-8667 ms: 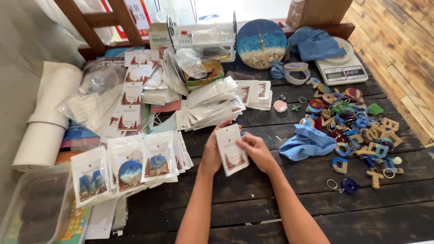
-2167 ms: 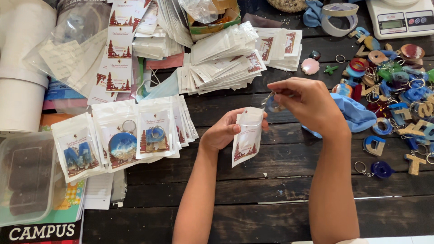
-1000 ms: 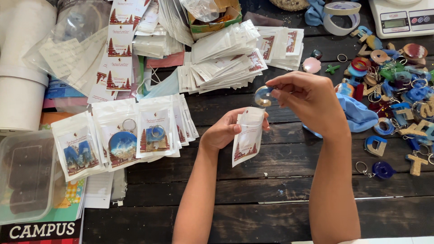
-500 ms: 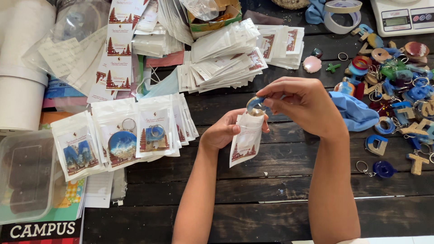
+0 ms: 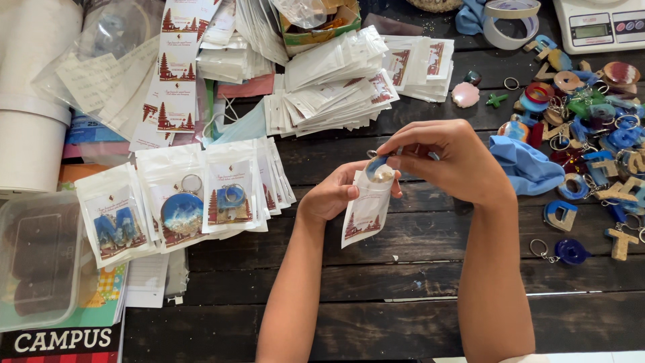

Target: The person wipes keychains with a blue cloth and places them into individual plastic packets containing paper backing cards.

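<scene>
A small clear plastic pouch with a printed card insert (image 5: 366,212) hangs from the left hand (image 5: 334,196), whose fingers pinch its upper edge just above the dark wooden plank counter (image 5: 403,282). At the pouch mouth sits a small round blue resin keychain charm (image 5: 377,168), gripped between the thumb and fingertips of the right hand (image 5: 447,161); the charm is half covered by those fingers, so its full shape is hard to make out.

Left of the left hand lies a fanned row of filled pouches (image 5: 181,198), each showing a blue charm and ring through the plastic. Beyond both hands rests a loose heap of empty white carded pouches (image 5: 336,94), with a strip of printed cards (image 5: 176,74) further left. Just right of the right hand lies a crumpled blue cloth (image 5: 527,165), and past it a scatter of coloured resin and wood letter keychains (image 5: 591,128), some cut off by the frame edge. A roll of clear tape (image 5: 510,20) and a white digital scale (image 5: 598,23) sit at the far right, both cropped at the top.

Far left, a translucent plastic tub (image 5: 37,259) holds dark pieces too blurred to identify, and a white paper roll (image 5: 30,114) stands beyond it.
</scene>
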